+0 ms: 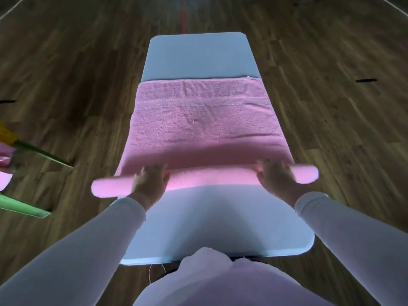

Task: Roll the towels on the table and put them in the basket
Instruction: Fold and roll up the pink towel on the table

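pink terry towel point(205, 129), flat on smooth pale round-cornered table point(198, 58) at frame centre, its near edge a soft cylindrical roll gripped under curled left hand point(150, 181) and right hand point(276, 176).

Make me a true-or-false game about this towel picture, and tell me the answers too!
1. The towel is pink. True.
2. The left hand and the right hand both hold the rolled end. True.
3. The towel is rolled up all the way. False: only the near end is rolled; the rest lies flat on the table.
4. The floor is carpet. False: it is wooden boards.
5. The arms are bare. False: long white sleeves cover them.
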